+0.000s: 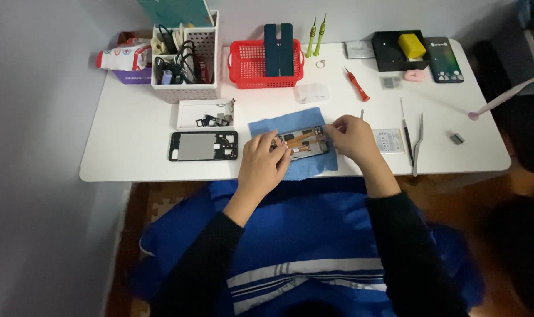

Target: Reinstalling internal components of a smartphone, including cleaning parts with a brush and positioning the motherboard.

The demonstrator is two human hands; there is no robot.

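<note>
The opened phone [302,142] sits on a blue cloth [293,126] mid-desk [132,135], guts facing up. Left hand [264,161] covers its left end, fingers curled down on it; right hand [352,136] pinches the right edge. Tweezers [412,141] lie just right, a black frame [202,145] to the left.

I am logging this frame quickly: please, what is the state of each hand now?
Left hand: fingers curled on the opened phone, steadying its left end.
Right hand: fingers pinched at the phone's right end; what they hold cannot be told.
</note>
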